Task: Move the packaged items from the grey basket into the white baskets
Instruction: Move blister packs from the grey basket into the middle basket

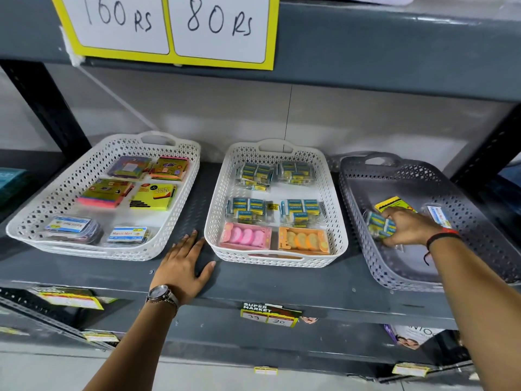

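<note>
The grey basket (479, 221) stands at the right of the shelf. Inside it my right hand (408, 227) is closed around a clear pack of blue-and-yellow erasers (379, 225). A yellow packet (393, 204) and a white-and-blue packet (438, 215) lie beside the hand in the same basket. The middle white basket (214, 221) holds several eraser packs plus a pink box (245, 237) and an orange box (304, 240). The left white basket (56, 193) holds sticky-note pads and small bagged packets. My left hand (183, 266) rests flat on the shelf between the two white baskets, fingers spread.
The baskets sit on a dark grey metal shelf (282, 283) with a price tag (269, 314) on its front edge. Yellow-bordered price signs (174, 24) hang from the shelf above. Black uprights (42, 103) frame both sides. More goods lie on the lower shelf.
</note>
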Tool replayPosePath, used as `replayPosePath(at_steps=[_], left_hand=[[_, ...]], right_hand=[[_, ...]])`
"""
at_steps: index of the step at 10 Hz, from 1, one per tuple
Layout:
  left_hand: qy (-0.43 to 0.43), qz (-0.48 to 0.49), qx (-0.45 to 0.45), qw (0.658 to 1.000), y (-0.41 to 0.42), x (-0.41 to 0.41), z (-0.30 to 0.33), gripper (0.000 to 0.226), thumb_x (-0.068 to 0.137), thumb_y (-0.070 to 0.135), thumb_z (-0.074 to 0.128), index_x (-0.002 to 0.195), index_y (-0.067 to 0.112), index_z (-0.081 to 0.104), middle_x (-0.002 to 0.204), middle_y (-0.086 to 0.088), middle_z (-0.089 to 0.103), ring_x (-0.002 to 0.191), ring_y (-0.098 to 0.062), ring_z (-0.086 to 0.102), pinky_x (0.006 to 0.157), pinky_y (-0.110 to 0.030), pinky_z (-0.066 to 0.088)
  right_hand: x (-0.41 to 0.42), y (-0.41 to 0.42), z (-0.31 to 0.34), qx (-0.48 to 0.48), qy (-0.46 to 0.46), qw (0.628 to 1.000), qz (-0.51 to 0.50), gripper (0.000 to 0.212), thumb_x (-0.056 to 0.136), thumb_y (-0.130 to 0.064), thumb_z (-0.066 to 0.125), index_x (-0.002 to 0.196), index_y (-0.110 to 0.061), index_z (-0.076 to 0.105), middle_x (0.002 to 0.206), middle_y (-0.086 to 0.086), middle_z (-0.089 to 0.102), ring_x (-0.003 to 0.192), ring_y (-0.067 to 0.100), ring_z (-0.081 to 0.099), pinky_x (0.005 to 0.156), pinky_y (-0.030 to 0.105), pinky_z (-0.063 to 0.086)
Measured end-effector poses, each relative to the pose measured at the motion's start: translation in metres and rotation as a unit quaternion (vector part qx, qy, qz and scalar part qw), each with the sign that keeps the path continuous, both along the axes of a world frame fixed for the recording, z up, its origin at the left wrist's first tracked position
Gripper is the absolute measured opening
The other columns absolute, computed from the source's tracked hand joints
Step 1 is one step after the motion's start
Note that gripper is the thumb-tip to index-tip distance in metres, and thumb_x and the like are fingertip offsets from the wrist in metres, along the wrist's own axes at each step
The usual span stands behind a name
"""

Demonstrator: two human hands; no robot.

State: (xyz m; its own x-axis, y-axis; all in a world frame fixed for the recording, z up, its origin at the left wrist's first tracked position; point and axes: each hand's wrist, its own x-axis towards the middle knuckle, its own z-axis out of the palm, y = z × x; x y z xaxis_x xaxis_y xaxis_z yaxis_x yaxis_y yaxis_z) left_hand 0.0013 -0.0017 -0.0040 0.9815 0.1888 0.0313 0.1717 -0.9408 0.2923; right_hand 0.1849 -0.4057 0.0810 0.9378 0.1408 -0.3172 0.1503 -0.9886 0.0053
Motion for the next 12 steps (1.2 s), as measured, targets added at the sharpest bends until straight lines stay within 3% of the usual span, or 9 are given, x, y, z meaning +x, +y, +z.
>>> replayPosePath(at_steps=[1,2,3,4,5,6,8,12], left_hand=[[0.002,-0.002,0.001,1.0,0.0,0.0,0.0,0.094,0.064,0.065,0.008,0.14,0.014,0.028,0.154,-0.009,0.021,0.142,-0.023,0.019,0.117,-0.035,0.013],[0.0,-0.002,-0.006,1.0,0.0,0.0,0.0,0.093,0.064,0.065,0.009,0.14,0.014,0.028,0.154,-0.009,0.021,0.142,-0.023,0.019,0.117,-0.036,0.013],[-0.003,-0.003,-0.009,1.0,0.0,0.0,0.001,0.093,0.064,0.065,0.01,0.14,0.014,0.028,0.153,-0.009,0.022,0.142,-0.024,0.019,0.117,-0.036,0.013],[-0.001,-0.006,-0.01,1.0,0.0,0.0,0.001,0.093,0.065,0.065,0.01,0.14,0.014,0.028,0.153,-0.009,0.021,0.142,-0.024,0.019,0.118,-0.036,0.013],[-0.002,-0.009,-0.013,1.0,0.001,0.0,0.001,0.092,0.065,0.065,0.01,0.14,0.014,0.028,0.153,-0.01,0.022,0.142,-0.024,0.019,0.118,-0.037,0.014],[-0.001,-0.012,-0.01,1.0,0.002,0.0,0.0,0.091,0.066,0.064,0.01,0.14,0.014,0.029,0.153,-0.01,0.022,0.142,-0.024,0.02,0.118,-0.037,0.015],[-0.007,-0.011,-0.015,1.0,0.002,0.0,-0.001,0.09,0.067,0.064,0.012,0.139,0.014,0.029,0.153,-0.009,0.023,0.142,-0.024,0.021,0.117,-0.037,0.017],[-0.002,-0.013,-0.012,1.0,0.003,0.001,-0.002,0.09,0.067,0.064,0.011,0.14,0.014,0.028,0.154,-0.009,0.022,0.142,-0.023,0.02,0.118,-0.037,0.016]], right_hand=[[0.005,0.002,0.021,0.066,-0.07,0.995,-0.021,0.035,0.07,-0.026,0.074,0.1,-0.016,0.058,0.11,0.015,0.066,0.096,0.028,0.062,0.078,0.031,0.045],[0.011,0.027,0.056,0.077,-0.146,0.986,0.029,0.045,0.069,-0.031,0.074,0.108,-0.014,0.06,0.112,0.018,0.066,0.101,0.032,0.062,0.087,0.037,0.049],[0.01,0.075,0.081,0.094,-0.158,0.978,0.103,0.053,0.066,-0.038,0.072,0.112,-0.015,0.06,0.109,0.017,0.065,0.096,0.031,0.065,0.078,0.031,0.051],[0.004,0.134,0.081,0.102,-0.134,0.972,0.163,0.048,0.07,-0.037,0.069,0.111,-0.015,0.059,0.109,0.012,0.062,0.1,0.029,0.061,0.084,0.034,0.048],[-0.005,0.184,0.06,0.097,-0.105,0.964,0.223,0.065,0.075,-0.034,0.069,0.132,-0.013,0.046,0.134,0.013,0.052,0.122,0.029,0.049,0.104,0.043,0.041],[-0.01,0.217,0.037,0.107,-0.073,0.963,0.238,0.069,0.076,-0.031,0.068,0.136,-0.01,0.041,0.143,0.014,0.044,0.131,0.027,0.042,0.111,0.047,0.029],[-0.016,0.239,-0.001,0.068,-0.037,0.966,0.247,0.064,0.082,-0.022,0.059,0.139,-0.007,0.034,0.152,0.013,0.028,0.136,0.027,0.036,0.111,0.051,0.017],[-0.012,0.248,-0.017,0.102,0.008,0.969,0.223,0.062,0.087,-0.025,0.054,0.142,-0.014,0.03,0.154,0.009,0.023,0.139,0.026,0.029,0.107,0.047,0.02]])
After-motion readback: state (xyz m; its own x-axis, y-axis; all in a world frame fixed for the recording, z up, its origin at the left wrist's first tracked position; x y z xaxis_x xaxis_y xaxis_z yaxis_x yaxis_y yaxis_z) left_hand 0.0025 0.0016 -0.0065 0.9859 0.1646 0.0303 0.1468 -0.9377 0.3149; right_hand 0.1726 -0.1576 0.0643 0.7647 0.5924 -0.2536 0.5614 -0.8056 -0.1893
